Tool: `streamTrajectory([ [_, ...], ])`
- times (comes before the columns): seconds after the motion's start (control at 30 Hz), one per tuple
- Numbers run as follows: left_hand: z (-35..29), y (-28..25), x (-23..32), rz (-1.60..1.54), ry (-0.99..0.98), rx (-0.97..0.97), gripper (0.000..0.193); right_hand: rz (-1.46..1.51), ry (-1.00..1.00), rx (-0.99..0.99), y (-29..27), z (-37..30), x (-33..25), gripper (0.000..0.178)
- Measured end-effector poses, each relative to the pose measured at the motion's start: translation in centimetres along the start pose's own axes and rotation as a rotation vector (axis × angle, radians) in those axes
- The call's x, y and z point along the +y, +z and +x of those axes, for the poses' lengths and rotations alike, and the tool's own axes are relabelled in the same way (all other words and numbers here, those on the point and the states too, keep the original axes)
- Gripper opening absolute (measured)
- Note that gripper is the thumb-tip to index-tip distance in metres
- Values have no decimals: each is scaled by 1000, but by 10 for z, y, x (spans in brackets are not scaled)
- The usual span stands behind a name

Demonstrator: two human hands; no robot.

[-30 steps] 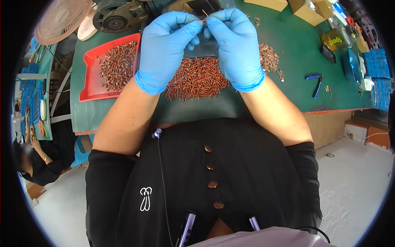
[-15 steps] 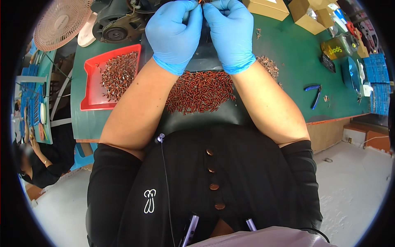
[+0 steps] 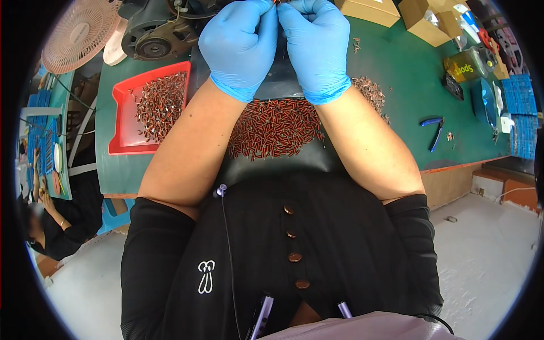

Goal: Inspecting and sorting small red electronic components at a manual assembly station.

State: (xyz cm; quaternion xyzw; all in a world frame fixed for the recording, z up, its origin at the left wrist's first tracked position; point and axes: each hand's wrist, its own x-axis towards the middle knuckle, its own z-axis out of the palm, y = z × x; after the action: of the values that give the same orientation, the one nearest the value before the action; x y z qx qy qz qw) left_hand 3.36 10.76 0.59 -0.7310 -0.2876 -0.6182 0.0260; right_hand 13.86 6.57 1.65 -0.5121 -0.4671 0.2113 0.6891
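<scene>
At the top edge of the view my left hand (image 3: 239, 48) and my right hand (image 3: 317, 48), both in blue gloves, are close together with curled fingers. Their fingertips pinch at the picture's rim, where a tiny orange bit shows; what it is I cannot make out. Below my wrists, between the forearms, spreads a heap of small red-brown cylindrical parts with metal ends (image 3: 275, 129). A red tray (image 3: 127, 136) left of my left forearm holds more such parts. Paler small metal parts (image 3: 371, 93) lie beside my right wrist.
A dark motor-driven machine (image 3: 153, 45) stands beyond the tray, near a fan (image 3: 79, 31). Rightward on the green table (image 3: 396, 73) lie blue-handled cutters (image 3: 435, 133), a jar (image 3: 466, 67) and cardboard boxes (image 3: 368, 10). Another person (image 3: 62, 221) sits at far left.
Both hands keep their pinch at nearly the same place. The view has shifted slightly, so the tray, machine and fan appear a little further left.
</scene>
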Motion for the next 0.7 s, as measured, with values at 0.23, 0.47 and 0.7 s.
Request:
streamTrajectory([
  [0.23, -2, 1, -2, 9, 19, -24, 13, -9, 39, -44, -4, 1, 1, 10],
  [0.47, 6, -2, 6, 15, 49, -28, 10, 84, 102, -86, -6, 0, 3, 8],
  [0.7, 1, -31, 19, -312, -473, -116, 4, 57, 192, -298, -68, -18, -8, 6],
])
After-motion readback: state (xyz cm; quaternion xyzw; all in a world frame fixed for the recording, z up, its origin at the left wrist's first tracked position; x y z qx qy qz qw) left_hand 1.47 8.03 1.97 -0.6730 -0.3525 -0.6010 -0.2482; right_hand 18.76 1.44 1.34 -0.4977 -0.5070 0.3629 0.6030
